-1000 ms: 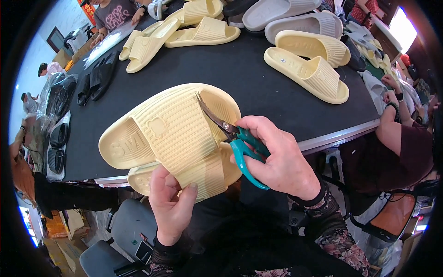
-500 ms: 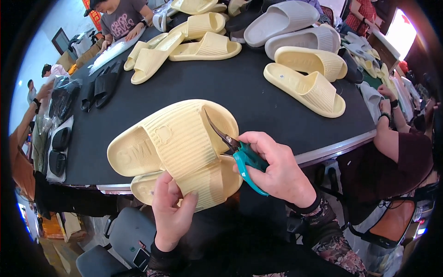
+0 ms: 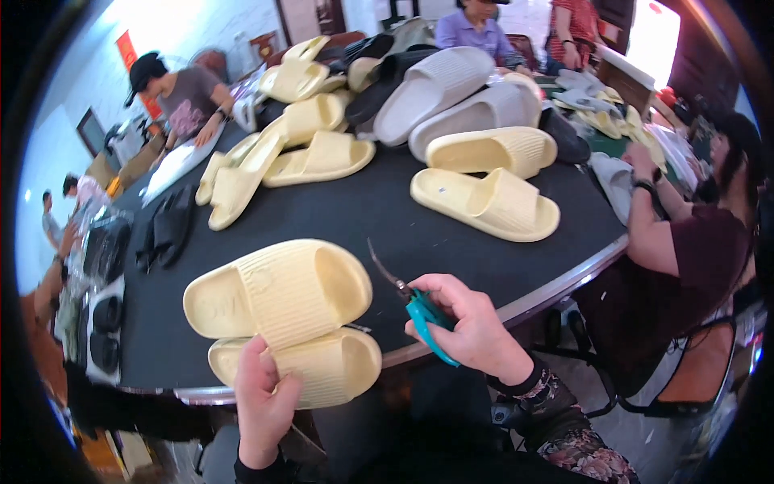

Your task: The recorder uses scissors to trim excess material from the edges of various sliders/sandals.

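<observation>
A pair of pale yellow slide slippers (image 3: 294,294) lies side by side over the near table edge. My left hand (image 3: 266,395) grips the nearer slipper (image 3: 322,369) at its strap, thumb on top and fingers folded round it. To the right of the pair, my right hand (image 3: 463,327) is closed round the teal handles of small scissors (image 3: 427,315). Their dark curved blades point up and away, apart from the slippers. How far the blades are parted is hard to see.
Behind lie another yellow pair (image 3: 492,206), grey slippers (image 3: 435,93) and a heap of yellow ones (image 3: 298,153) on the black table (image 3: 379,218). Black slippers (image 3: 165,230) lie at left. A co-worker in a dark top (image 3: 685,250) sits at right; another (image 3: 181,97) stands at far left.
The scissors have come away from the upper slipper's strap. The pair sits lower and farther left, and my view has tilted up, showing more of the room.
</observation>
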A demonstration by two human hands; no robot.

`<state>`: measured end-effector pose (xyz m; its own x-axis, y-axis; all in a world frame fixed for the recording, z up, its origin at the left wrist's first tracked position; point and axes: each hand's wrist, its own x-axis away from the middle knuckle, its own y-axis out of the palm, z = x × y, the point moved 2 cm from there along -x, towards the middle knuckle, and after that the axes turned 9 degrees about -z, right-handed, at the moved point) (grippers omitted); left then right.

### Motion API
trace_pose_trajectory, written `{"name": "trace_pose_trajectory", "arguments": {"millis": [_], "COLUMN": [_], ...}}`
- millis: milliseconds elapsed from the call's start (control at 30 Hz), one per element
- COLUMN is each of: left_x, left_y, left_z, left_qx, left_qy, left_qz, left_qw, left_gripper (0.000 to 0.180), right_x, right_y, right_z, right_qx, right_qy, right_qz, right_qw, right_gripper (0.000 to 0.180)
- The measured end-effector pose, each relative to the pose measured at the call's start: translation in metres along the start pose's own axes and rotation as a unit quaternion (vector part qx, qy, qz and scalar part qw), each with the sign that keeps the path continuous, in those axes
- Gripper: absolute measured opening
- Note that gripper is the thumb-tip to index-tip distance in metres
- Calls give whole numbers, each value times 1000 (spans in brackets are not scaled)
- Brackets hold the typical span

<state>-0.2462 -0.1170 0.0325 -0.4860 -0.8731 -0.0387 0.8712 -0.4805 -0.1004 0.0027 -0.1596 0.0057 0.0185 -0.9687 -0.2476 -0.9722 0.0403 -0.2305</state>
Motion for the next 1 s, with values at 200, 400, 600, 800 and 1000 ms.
{"name": "trace_pose_trajectory", "arguments": {"millis": [200,400,600,800,1000], "left_x": [-30,-81,-157,-240,-238], "left_y": [18,42,93,177,181], "left_z": [19,20,28,6,-7], "left_qx": [-5,52,25,-7,-14], "left_qy": [-8,1,56,107,189], "left_qz": [-14,-79,-161,-216,-193], "left_qw": [1000,996,985,971,963], "left_gripper": [53,51,52,69,62], "right_x": [10,27,44,53,41], "right_y": [-29,-60,-77,-95,-94], "right_z": [7,9,-8,-7,8], "right_qx": [-18,-86,-104,-95,-106], "right_qy": [-23,-32,-35,-36,3], "right_qz": [58,122,156,191,180], "right_qw": [998,988,982,976,978], "right_gripper": [41,43,46,46,47]}}
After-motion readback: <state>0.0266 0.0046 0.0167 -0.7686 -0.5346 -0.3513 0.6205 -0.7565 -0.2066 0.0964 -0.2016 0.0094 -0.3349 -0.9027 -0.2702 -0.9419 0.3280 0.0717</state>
